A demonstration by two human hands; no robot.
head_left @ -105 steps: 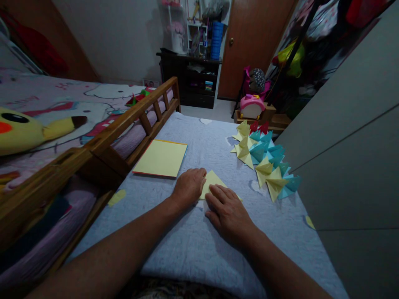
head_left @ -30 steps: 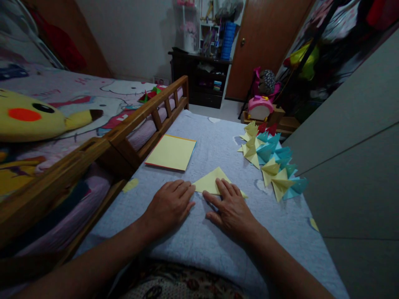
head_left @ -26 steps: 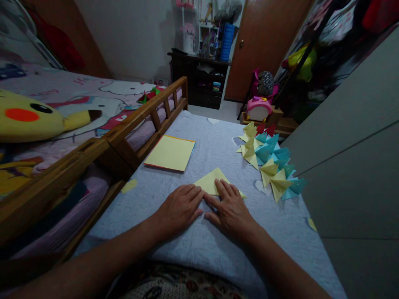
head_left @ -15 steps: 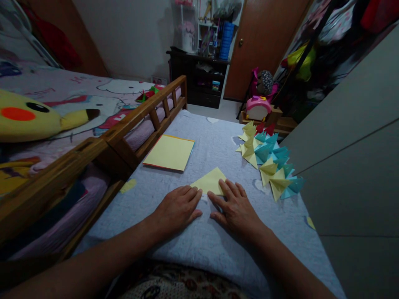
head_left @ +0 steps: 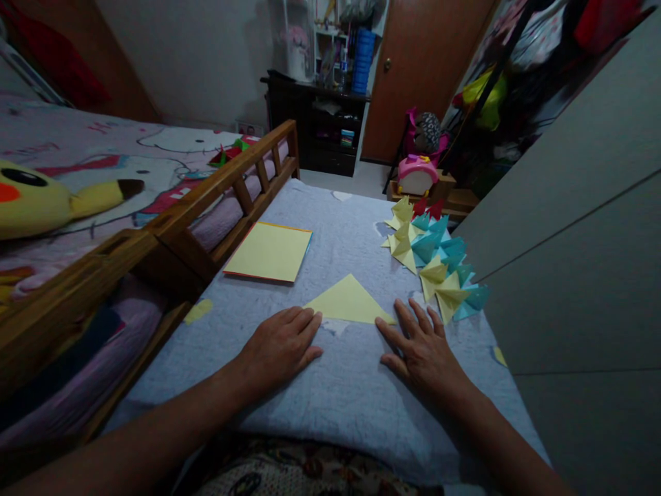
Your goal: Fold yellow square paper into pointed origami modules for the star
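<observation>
A sheet of yellow paper folded into a triangle (head_left: pixel 350 300) lies flat in front of me, its point facing away. My left hand (head_left: pixel 283 342) rests with its fingertips on the triangle's left corner, fingers stretched and lying flat. At the right corner, my right hand (head_left: pixel 419 342) has its index fingertip on the folded edge, with the fingers spread. Beyond my left hand sits a stack of square paper (head_left: pixel 269 252), yellow on top with orange and blue edges showing. Folded paper figures (head_left: pixel 450 293) in yellow, teal and red stand in rows at the right.
A grey-blue cloth (head_left: pixel 341 393) covers the surface under the papers. Along the left runs a wooden bed rail (head_left: pixel 227 180), with a yellow plush toy (head_left: pixel 46 207) on the bed behind it. A pale cabinet panel (head_left: pixel 583 275) borders the right side.
My right hand has slid right along the triangle's folded edge to its corner, uncovering more of the paper. The left hand stays on the left corner. The view has shifted slightly.
</observation>
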